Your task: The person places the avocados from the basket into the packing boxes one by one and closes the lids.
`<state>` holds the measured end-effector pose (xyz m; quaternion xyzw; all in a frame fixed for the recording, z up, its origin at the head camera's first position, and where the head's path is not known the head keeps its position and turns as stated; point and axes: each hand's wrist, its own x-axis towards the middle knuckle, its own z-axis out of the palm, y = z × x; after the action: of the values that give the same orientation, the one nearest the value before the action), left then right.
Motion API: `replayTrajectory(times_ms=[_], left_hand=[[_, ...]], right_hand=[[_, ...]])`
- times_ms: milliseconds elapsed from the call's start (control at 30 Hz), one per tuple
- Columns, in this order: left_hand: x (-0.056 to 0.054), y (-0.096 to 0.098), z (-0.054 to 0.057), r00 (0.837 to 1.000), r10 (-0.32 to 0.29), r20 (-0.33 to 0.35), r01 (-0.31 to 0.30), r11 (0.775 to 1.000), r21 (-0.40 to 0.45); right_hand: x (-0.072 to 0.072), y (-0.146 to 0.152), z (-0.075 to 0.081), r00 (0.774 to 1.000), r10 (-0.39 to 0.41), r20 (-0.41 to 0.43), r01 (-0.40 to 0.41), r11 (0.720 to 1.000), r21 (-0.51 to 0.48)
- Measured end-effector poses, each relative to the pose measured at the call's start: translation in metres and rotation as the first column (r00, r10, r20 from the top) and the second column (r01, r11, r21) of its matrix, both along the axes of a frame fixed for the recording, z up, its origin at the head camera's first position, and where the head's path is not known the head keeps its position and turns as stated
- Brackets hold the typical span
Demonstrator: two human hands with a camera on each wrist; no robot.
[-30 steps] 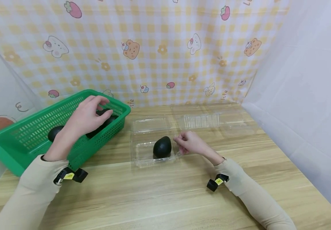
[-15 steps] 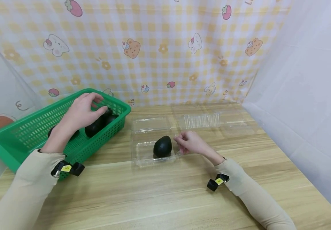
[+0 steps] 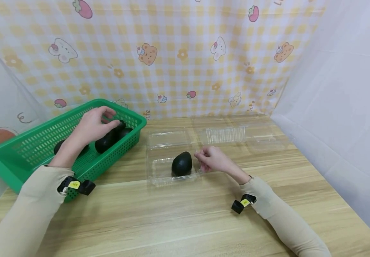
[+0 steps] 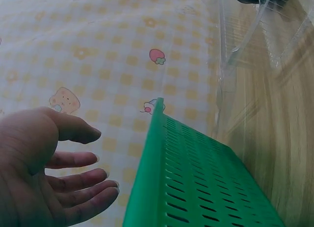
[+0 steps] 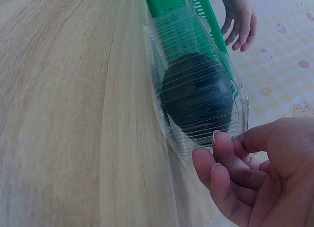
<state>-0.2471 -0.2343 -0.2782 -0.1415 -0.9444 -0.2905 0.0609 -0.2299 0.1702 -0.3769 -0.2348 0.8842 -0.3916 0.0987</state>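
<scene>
In the head view my left hand is over the green basket, fingers loosely bent. The left wrist view also shows this hand holding nothing. Several dark avocados lie in the basket below, partly covered by the hand and forearm. At the middle of the table a clear plastic clamshell box lies with its lid folded back. One dark avocado sits in its right half. My right hand pinches the box's right edge; the right wrist view shows thumb and fingertips on the plastic.
More clear plastic boxes lie opened flat at the back right of the wooden table. A checked curtain hangs along the table's back edge, and a white sheet hangs on the right.
My left hand has drawn back slightly to the left from the avocados in the basket, so more of them show. The right hand and the box have hardly moved.
</scene>
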Motion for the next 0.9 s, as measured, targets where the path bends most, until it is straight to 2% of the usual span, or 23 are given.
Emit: replayTrajectory(times_ms=[233, 433, 600, 900], left_hand=[[-0.003, -0.006, -0.002, 0.999, 0.050, 0.023, -0.050, 0.999, 0.016], [-0.005, -0.014, -0.003, 0.990, 0.088, 0.113, -0.087, 0.996, -0.014], [-0.006, -0.018, -0.004, 0.980, 0.094, 0.178, -0.090, 0.995, -0.031], [-0.007, -0.021, -0.005, 0.971, 0.116, 0.208, -0.111, 0.993, -0.035]], right_hand=[[0.002, -0.001, 0.001, 1.000, 0.003, -0.007, -0.003, 1.000, -0.017], [0.001, -0.001, 0.001, 1.000, 0.007, -0.014, -0.008, 1.000, -0.018], [0.002, -0.001, 0.002, 1.000, 0.004, -0.009, -0.004, 1.000, -0.016], [0.003, -0.002, 0.004, 1.000, -0.005, 0.006, 0.006, 1.000, -0.016]])
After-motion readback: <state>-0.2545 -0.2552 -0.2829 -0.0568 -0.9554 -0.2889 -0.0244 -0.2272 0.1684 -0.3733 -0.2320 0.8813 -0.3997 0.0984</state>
